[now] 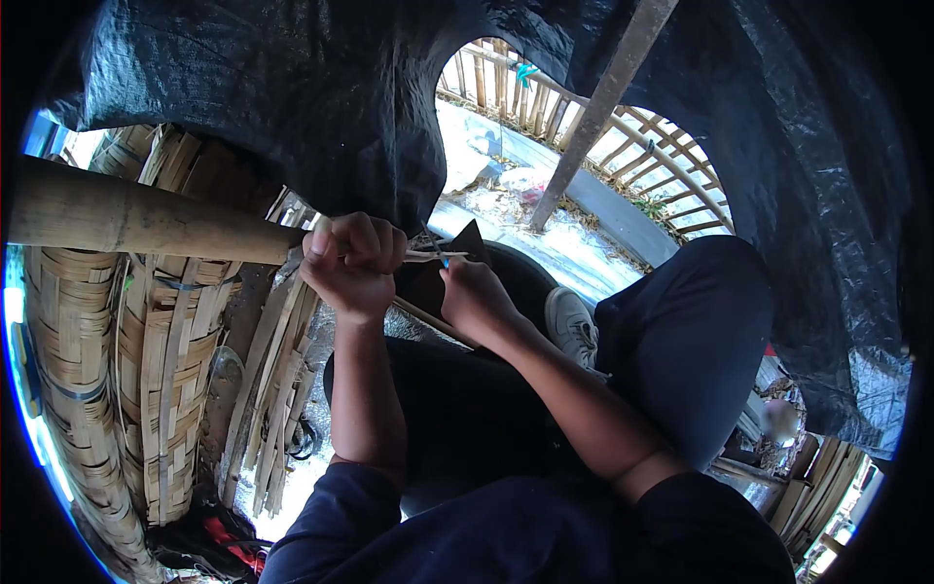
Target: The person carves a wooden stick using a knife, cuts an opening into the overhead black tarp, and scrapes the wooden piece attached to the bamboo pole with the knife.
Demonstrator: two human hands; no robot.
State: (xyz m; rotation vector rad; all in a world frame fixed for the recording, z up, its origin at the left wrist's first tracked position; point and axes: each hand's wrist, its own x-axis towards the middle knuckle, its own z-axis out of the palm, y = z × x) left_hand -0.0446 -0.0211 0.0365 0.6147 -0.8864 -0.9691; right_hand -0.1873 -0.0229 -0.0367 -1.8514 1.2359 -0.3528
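Note:
My left hand [352,261] is closed in a fist in front of the end of a thick bamboo pole [146,216]. Thin pale strips [423,256] stick out from its right side, held in the fist. Just to the right, my right hand [473,297] is wrapped round a small tool [445,261] with a bit of blue at its handle and a thin dark blade, which touches or crosses the strips. Behind both hands is a dark round container [525,277], partly hidden.
Rolled woven bamboo mats [83,350] and loose bamboo slats [277,409] stand at the left. Black plastic sheeting [272,78] hangs overhead, with a slanted post [603,117] and a bamboo fence [671,175] beyond. My bent knee and shoe [572,326] are at the right.

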